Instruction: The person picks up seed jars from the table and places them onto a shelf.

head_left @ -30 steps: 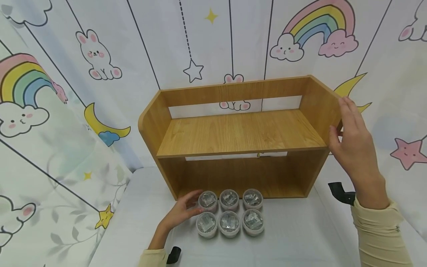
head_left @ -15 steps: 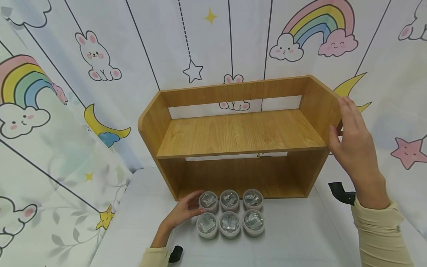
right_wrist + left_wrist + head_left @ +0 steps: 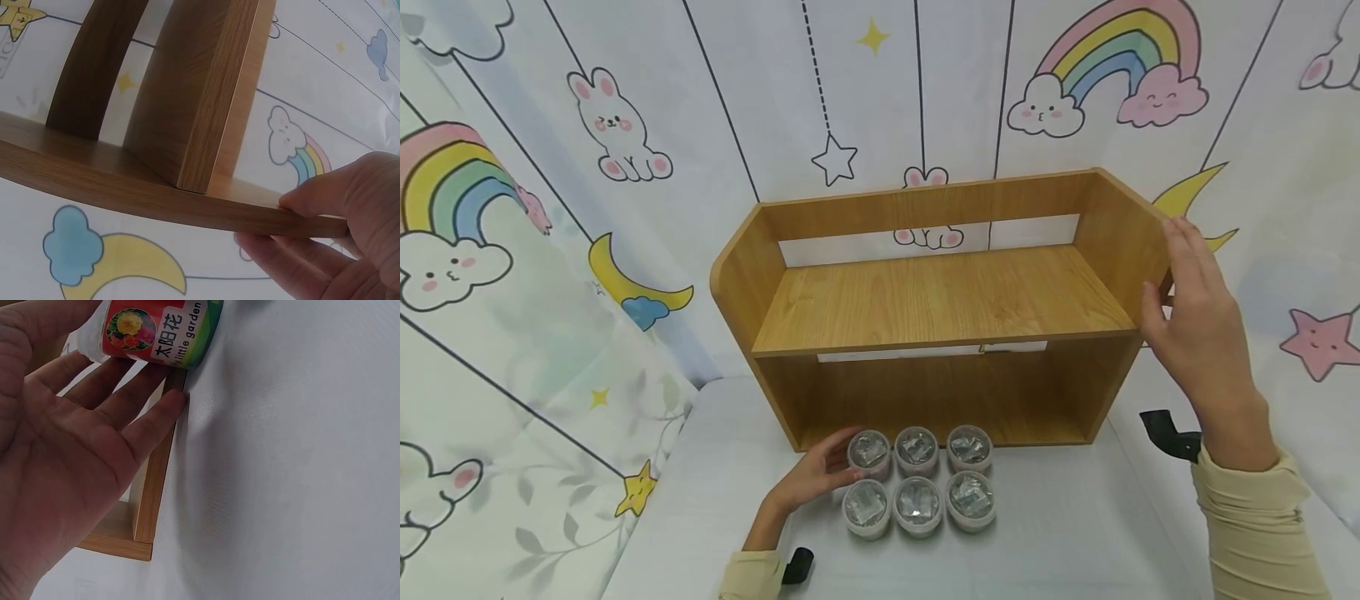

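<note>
Several small plastic cups with clear lids stand in two rows on the white cloth, silvery packets showing under the lids. My left hand (image 3: 812,479) holds the back-left cup (image 3: 870,451), thumb on its near side and fingers round the far side. In the left wrist view that cup (image 3: 159,331) carries a red and green label with a flower picture and the words "little garden". A two-tier wooden shelf (image 3: 947,296) stands behind the cups. My right hand (image 3: 1198,325) grips its right side panel (image 3: 144,203), thumb inside and fingers outside.
The back row of cups sits right at the shelf's front bottom edge. Bare boards show on both tiers. Behind the shelf hangs a white curtain (image 3: 850,83) printed with rainbows, rabbits and stars; it continues down the left side.
My left wrist has shifted slightly to the right, with the hand staying at the back-left cup. The right hand and the shelf look the same.
</note>
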Tool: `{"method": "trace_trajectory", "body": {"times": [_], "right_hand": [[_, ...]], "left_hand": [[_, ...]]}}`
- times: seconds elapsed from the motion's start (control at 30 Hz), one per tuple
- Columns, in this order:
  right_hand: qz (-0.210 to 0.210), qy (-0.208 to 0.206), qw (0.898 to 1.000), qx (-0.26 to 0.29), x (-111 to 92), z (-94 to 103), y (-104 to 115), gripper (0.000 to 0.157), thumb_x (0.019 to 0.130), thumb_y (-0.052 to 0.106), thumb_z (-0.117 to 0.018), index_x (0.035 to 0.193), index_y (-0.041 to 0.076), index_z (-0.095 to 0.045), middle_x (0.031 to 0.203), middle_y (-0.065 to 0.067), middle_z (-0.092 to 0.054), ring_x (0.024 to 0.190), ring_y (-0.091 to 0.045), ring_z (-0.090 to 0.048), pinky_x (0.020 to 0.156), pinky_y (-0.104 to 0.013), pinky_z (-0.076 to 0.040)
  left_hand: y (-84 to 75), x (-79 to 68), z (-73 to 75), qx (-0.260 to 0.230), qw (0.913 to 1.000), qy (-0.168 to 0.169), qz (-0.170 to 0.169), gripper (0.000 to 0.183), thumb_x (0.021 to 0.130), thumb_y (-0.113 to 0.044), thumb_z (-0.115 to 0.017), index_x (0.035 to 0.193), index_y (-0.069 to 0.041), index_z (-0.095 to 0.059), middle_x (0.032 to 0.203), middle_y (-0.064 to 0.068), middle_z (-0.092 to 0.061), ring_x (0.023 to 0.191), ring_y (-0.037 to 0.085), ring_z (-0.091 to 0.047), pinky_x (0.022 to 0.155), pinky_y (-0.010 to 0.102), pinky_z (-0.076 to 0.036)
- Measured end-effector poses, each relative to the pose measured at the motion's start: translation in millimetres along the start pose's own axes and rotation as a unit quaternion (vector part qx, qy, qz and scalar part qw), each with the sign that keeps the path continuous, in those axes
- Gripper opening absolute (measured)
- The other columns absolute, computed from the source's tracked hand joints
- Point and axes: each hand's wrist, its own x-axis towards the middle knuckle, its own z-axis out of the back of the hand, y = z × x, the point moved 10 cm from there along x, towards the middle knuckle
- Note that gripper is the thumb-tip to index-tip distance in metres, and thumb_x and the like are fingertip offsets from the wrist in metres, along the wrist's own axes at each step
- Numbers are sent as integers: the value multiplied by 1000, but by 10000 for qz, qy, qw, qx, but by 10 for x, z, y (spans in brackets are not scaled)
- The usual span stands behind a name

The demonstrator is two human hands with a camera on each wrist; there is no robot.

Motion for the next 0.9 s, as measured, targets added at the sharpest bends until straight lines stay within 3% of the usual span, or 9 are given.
{"method": "trace_trajectory", "body": {"times": [0.2,0.37,0.5,0.6,0.83,0.9], "right_hand": [[6,-21,10000,11,-5,6,-1,79,87,-13,-60,155,12,-30,158,-8,-30,127,-44,-48,76,-65,-49],[-2,-21,10000,-10,-6,9,-6,79,87,-13,-61,155,12,-30,159,-8,-30,127,-44,-48,76,-65,-49],[-7,-34,10000,-25,-3,14,-12,79,87,-13,-61,155,12,-30,158,-8,-30,128,-44,-47,76,-65,-49],[-4,-37,10000,-33,-1,15,-11,79,87,-13,-62,155,13,-30,158,-9,-30,129,-43,-47,77,-65,-48],[65,-42,10000,-25,-10,13,-3,78,87,-13,-61,155,11,-31,158,-8,-30,130,-42,-46,78,-65,-49],[68,-47,10000,-16,-10,15,-3,78,87,-13,-61,155,11,-31,158,-9,-31,129,-43,-47,78,-65,-49]], "left_hand": [[16,25,29,160,9995,-207,-167,64,90,-19,-75,146,-12,-45,142,6,-52,128,26,-52,106,43,-41],[-57,31,51,144,9977,-344,-571,59,92,-12,-71,143,-1,-44,138,18,-54,127,35,-51,106,50,-40],[-100,51,4,276,9976,-171,-607,68,90,-13,-73,147,-1,-39,144,19,-48,132,36,-46,108,51,-37],[-117,70,-37,378,9979,-54,-520,69,89,-17,-75,148,-5,-39,146,13,-47,133,32,-45,108,48,-37],[-90,101,-79,149,9988,184,-440,71,89,-15,-75,148,-2,-38,147,7,-46,132,25,-47,108,40,-39],[-92,112,-91,19,9984,277,-495,71,90,-11,-74,149,0,-37,148,11,-45,132,28,-47,108,43,-38]]}}
